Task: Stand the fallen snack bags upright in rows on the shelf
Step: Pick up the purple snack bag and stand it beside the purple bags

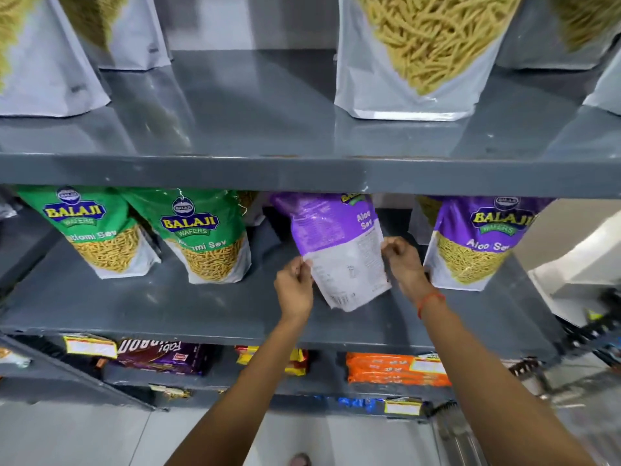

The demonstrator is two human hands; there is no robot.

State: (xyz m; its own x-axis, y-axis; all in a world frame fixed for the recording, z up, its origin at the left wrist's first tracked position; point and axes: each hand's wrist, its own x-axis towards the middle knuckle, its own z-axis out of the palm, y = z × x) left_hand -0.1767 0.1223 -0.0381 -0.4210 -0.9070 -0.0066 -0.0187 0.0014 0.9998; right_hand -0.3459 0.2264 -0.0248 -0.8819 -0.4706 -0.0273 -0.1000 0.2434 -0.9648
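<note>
Head view: purple bag [339, 250] on middle shelf [141, 307], between green bags [205, 237] at left and upright purple bag [477, 243] at right; back panel faces out, tilted, likely mid-turn; left hand [294, 285] and right hand [405, 262] each pinch a lower side edge, probably to square its base.

The single head view looked forward and down, close to the grey shelf [134, 297], with floor showing at the near edge.
</note>
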